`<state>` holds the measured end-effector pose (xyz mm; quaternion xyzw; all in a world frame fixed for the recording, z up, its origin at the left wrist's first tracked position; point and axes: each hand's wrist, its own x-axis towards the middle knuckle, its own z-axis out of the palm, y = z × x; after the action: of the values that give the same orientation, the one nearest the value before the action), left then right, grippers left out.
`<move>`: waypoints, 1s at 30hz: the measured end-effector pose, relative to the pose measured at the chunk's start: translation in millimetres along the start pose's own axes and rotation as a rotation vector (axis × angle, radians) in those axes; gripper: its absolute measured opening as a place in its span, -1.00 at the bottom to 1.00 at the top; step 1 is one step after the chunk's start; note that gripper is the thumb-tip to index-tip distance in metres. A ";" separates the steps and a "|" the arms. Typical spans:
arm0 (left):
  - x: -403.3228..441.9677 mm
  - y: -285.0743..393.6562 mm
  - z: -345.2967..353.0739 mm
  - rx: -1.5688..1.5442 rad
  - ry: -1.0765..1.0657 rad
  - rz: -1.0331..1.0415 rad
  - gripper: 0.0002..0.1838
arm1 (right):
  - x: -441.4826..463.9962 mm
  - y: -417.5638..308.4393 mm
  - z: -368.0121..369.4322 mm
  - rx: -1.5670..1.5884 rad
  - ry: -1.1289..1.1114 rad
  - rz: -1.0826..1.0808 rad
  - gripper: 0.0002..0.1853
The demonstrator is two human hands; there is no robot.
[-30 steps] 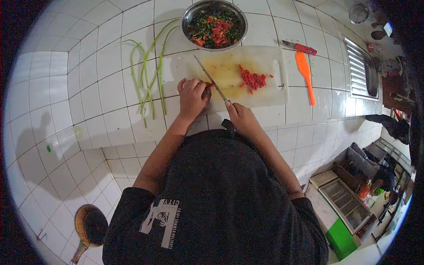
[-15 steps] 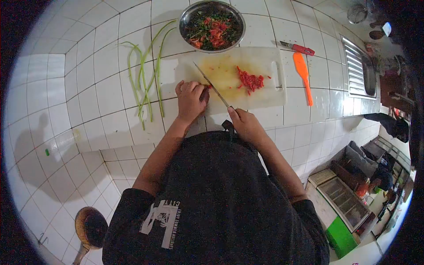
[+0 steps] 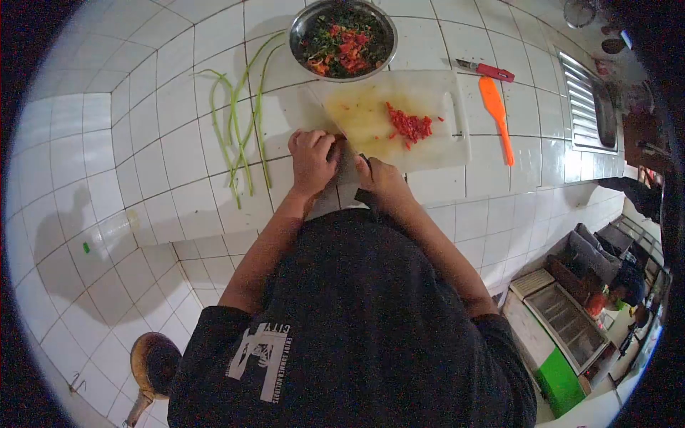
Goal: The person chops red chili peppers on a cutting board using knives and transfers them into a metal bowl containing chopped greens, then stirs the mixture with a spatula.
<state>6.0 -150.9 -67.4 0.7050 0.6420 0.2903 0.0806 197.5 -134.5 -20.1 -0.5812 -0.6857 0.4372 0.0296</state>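
Note:
My left hand (image 3: 312,162) is closed at the left end of the white cutting board (image 3: 428,158), fingers curled over a red vegetable piece that they mostly hide. My right hand (image 3: 385,180) grips a knife (image 3: 364,160) by its dark handle. The blade shows only as a thin line, slanting up and left to beside the left fingertips. A small heap of chopped red pieces (image 3: 410,127) lies on the right half of the board, which has yellowish stains.
Behind the board stands a metal bowl (image 3: 393,44) of chopped greens and red pieces. Long green stalks (image 3: 240,128) lie at left. A red-handled cutter (image 3: 494,72) and an orange spatula (image 3: 494,107) lie at right, before a sink (image 3: 605,121). A pan (image 3: 153,360) hangs at lower left.
The knife has turned nearly edge-on, and my right hand has drawn slightly nearer my left. The left hand stays at the board's left end. The whole view has shifted a little.

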 end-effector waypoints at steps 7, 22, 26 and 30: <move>-6.1 1.1 10.0 0.008 0.061 -0.041 -0.78 | -10.1 13.2 -17.7 -0.084 -0.014 -0.050 -0.32; 6.9 13.6 -5.0 -0.035 0.040 -0.108 -0.89 | -31.6 0.2 -29.0 0.157 0.015 -0.076 -0.57; 6.0 7.6 -2.4 -0.056 0.038 -0.088 -0.89 | -27.7 -4.9 -25.8 0.118 -0.034 -0.048 -0.59; 2.8 3.7 2.5 0.006 0.036 -0.061 -0.85 | -28.7 -8.2 -26.7 0.101 -0.018 -0.022 -0.59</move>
<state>10.5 -148.2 -66.7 0.6798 0.6655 0.2986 0.0756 215.0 -142.6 14.9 -0.5673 -0.6693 0.4763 0.0574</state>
